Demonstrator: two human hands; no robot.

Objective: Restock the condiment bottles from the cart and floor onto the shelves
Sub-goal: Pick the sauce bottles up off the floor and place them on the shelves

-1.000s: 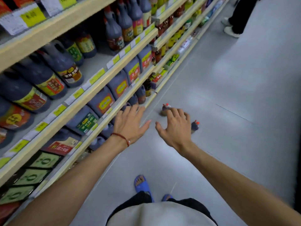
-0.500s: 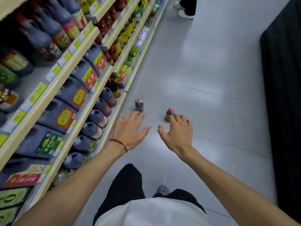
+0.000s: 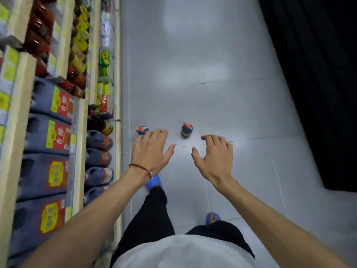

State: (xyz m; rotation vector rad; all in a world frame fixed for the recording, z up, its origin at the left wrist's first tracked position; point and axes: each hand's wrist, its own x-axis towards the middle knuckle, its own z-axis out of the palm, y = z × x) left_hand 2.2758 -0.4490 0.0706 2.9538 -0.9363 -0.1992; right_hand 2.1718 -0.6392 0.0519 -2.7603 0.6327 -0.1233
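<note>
1. The left hand (image 3: 149,151), fingers spread and empty, covers part of the left soy sauce bottle (image 3: 142,130).
2. The right hand (image 3: 214,157) is spread, empty.
3. The right soy sauce bottle (image 3: 186,129) stands upright on open grey floor (image 3: 222,84).
4. The shelves (image 3: 81,132) are blurred.

- Floor (image 3: 222,78): open tile beyond and right of the right-hand bottle (image 3: 186,130).
- Left of it: a second bottle (image 3: 142,130), then shelving (image 3: 81,132).
- Far right: dark wall (image 3: 318,84).
</note>
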